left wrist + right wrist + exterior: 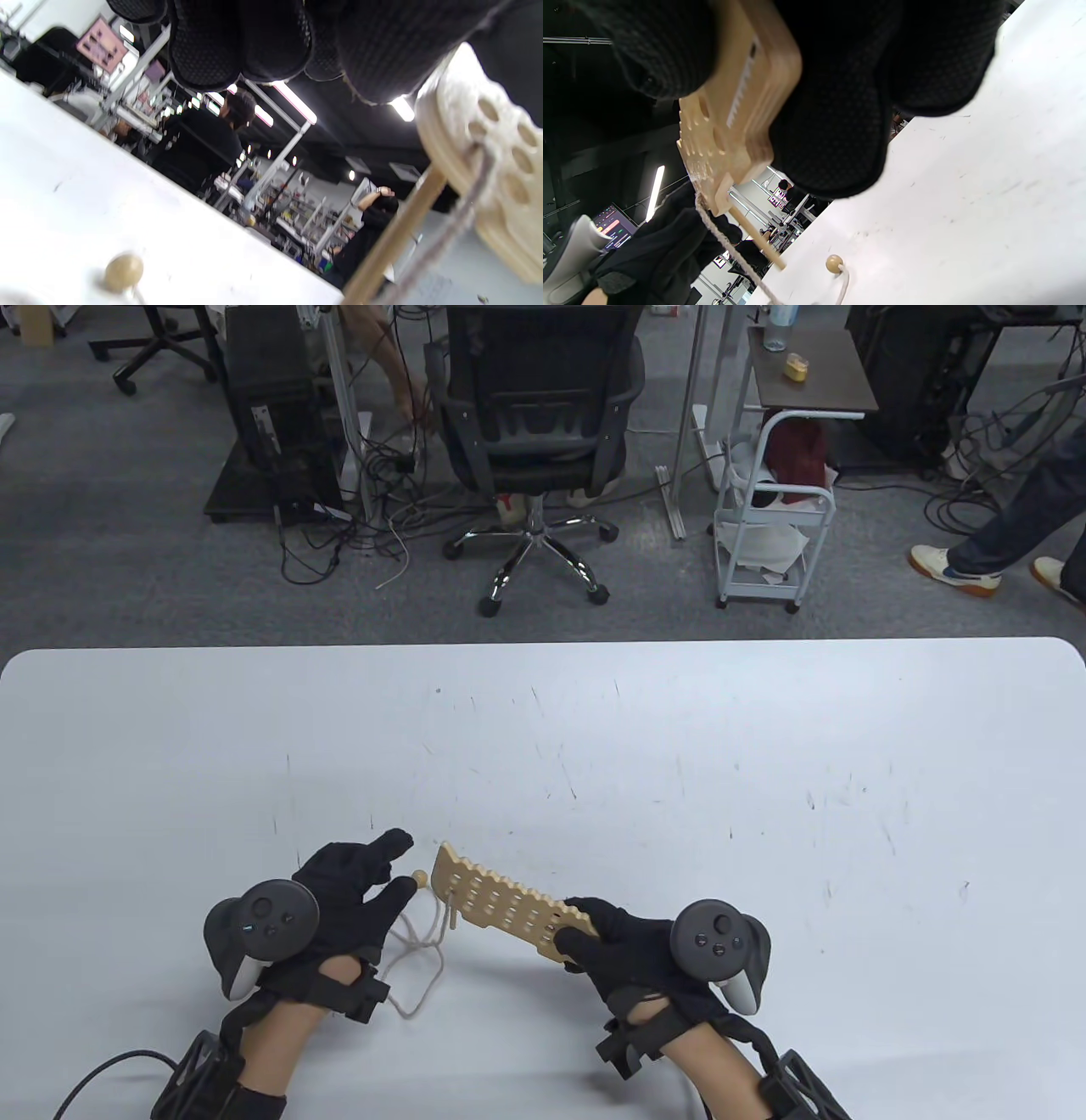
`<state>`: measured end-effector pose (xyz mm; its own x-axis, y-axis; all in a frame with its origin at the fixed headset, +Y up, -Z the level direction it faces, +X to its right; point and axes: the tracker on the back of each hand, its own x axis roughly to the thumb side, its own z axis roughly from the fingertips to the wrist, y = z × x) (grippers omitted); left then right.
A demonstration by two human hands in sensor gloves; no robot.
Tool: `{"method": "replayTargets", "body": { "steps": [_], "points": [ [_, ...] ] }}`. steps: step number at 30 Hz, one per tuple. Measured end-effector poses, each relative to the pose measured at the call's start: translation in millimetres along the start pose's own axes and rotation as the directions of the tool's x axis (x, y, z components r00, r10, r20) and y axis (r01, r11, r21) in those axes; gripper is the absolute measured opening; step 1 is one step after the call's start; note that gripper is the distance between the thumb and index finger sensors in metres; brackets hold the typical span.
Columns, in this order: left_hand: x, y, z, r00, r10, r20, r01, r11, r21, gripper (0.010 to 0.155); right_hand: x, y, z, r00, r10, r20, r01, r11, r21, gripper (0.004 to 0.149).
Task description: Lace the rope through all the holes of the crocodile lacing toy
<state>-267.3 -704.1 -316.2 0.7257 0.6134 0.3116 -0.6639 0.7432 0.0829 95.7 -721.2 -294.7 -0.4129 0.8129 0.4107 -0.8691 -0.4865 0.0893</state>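
My left hand [352, 891] is hovering near the table's [764, 746] front edge, fingers spread & relaxed, gripping nothing; thumb and forefinger are pointing toward the toy's end. Just right of those fingertips, the wooden bead [419, 880] is lying on the tabletop, w/ the rope [420, 959] trailing from it in loose loops back under my left palm. The wooden needle [456, 909] is poking through a hole near the toy's left end, hanging down below the board; in the right wrist view its tip [780, 266] is sitting close to the table surface, can't tell if touching. The crocodile lacing toy [501, 903] is being held up off the table, tilted, running from just beside my left fingers down-right into my right hand [632, 950]. That hand is clamping the toy's right end, thumb on top, fingers [835, 127] curled beneath. Rows of holes are showing along the board; rope is passing through only at the left end as far as I can see. Beyond the toy, the tabletop is lying wide open to the far edge & both sides. Past that edge an office chair [534, 424] & a white cart [772, 534] are standing on the floor.
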Motion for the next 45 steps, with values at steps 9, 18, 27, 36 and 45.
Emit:
{"method": "replayTargets", "body": {
  "steps": [9,18,27,36,45],
  "points": [
    [1,-27,-2,0.999,0.044,-0.001,-0.043,0.978,-0.205,0.06,-1,2,-1,0.998,-0.058,-0.012,0.058,0.998,0.022,0.045],
    [5,-47,-1,0.985,0.175,0.004,-0.169,0.955,-0.244,0.05,0,7,-1,0.996,-0.087,-0.001,0.087,0.994,0.063,0.046],
    [5,-37,-1,0.985,0.17,0.011,-0.166,0.973,-0.161,0.047,0,7,-1,0.995,-0.097,-0.011,0.097,0.994,0.053,0.046],
    [-3,-24,-2,0.989,0.145,-0.012,-0.146,0.986,-0.078,0.047,-2,0,-1,0.995,-0.089,-0.033,0.09,0.996,0.002,0.046],
    [-7,-11,-1,0.99,0.138,-0.02,-0.138,0.99,-0.011,0.047,-8,-10,-1,0.995,-0.086,-0.059,0.083,0.995,-0.052,0.046]
  ]
}}
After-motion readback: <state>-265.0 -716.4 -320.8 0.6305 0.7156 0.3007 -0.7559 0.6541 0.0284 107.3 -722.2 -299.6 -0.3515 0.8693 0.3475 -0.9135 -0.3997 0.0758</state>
